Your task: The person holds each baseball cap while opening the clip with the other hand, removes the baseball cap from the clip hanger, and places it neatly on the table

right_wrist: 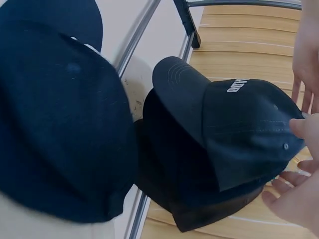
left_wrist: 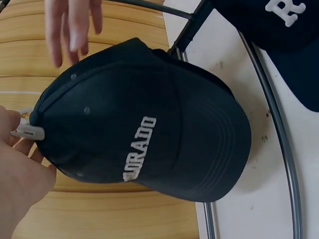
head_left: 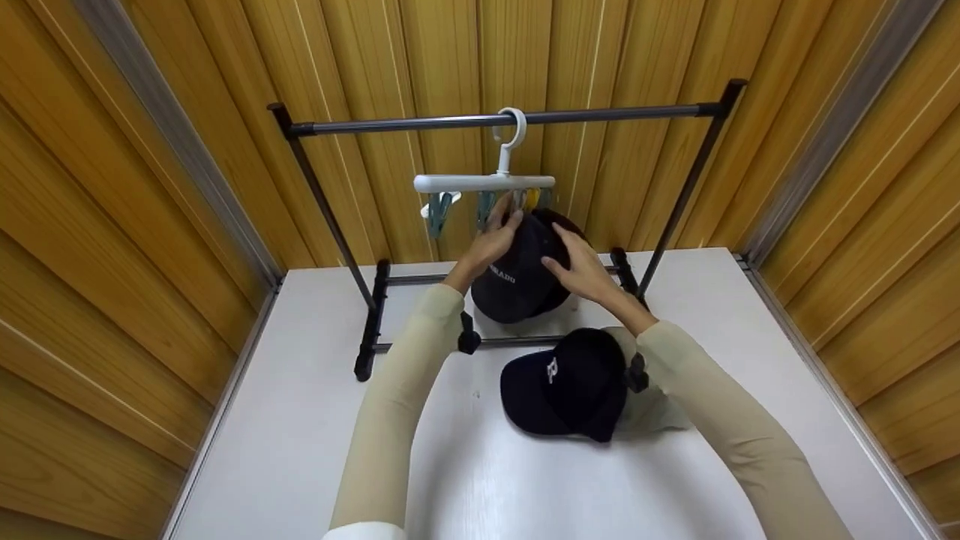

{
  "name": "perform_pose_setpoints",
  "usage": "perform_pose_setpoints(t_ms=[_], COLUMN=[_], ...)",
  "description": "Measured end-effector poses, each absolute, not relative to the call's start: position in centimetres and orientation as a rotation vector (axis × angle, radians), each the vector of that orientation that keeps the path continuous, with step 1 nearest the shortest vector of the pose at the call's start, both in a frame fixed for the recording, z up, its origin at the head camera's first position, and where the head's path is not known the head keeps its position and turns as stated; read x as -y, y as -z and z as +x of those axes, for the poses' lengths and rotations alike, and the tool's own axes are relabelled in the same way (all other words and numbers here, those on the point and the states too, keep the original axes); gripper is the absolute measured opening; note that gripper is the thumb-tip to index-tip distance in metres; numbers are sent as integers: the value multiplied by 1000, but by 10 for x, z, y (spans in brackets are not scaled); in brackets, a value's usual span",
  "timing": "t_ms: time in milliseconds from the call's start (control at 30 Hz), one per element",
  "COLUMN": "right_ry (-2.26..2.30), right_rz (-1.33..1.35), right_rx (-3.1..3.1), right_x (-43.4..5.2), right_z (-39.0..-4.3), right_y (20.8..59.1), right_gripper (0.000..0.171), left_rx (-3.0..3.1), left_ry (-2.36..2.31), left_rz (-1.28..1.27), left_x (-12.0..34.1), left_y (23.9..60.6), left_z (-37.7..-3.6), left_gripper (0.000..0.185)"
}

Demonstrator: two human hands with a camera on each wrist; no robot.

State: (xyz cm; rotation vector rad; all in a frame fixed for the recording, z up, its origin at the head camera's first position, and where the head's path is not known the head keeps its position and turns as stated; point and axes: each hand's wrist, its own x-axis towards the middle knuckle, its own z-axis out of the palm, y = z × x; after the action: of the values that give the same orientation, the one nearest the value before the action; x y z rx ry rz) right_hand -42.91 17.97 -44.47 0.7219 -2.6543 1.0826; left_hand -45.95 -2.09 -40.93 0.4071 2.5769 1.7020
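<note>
A dark baseball cap [head_left: 517, 281] with white lettering ending in "ORADO" hangs crown up, brim down, below a white clip hanger [head_left: 480, 182]. At the cap's crown, my left hand [head_left: 491, 244] pinches a pale clip [left_wrist: 30, 132]; part of its fingers is hidden behind the cap. My right hand [head_left: 585, 270] is at the cap's right side, fingers spread and relaxed, with the thumb [right_wrist: 297, 128] close to the crown. Another dark, brownish cap [right_wrist: 199, 216] hangs behind the lettered one and is mostly covered by it.
The hanger hooks over the bar of a black garment rack [head_left: 405, 124]. Teal clips [head_left: 437, 214] dangle at its left. On the white floor [head_left: 315, 420], a navy cap [head_left: 589, 382] with a white letter overlaps a beige cap [head_left: 652, 409]. Wood-panelled walls [head_left: 142, 225] enclose the space.
</note>
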Motion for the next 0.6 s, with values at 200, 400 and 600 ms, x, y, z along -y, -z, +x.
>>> perform_pose_setpoints(t_ms=[200,400,600], right_ry=[-1155,-1287,-1447], right_rz=[723,681,622], right_rx=[2548,2471,2512], right_x=[-164,-154,-148], right_z=[-438,-439,-439], right_y=[446,444,440], right_gripper=[53,42,42], left_rx=[-2537,-2404,-2369], left_ry=[-1870,-2124,-2104], left_rz=[427,499,588], left_x=[15,17,21], left_y=[409,410,406], left_z=[-461,-467,-471], left_gripper=[49,38,30])
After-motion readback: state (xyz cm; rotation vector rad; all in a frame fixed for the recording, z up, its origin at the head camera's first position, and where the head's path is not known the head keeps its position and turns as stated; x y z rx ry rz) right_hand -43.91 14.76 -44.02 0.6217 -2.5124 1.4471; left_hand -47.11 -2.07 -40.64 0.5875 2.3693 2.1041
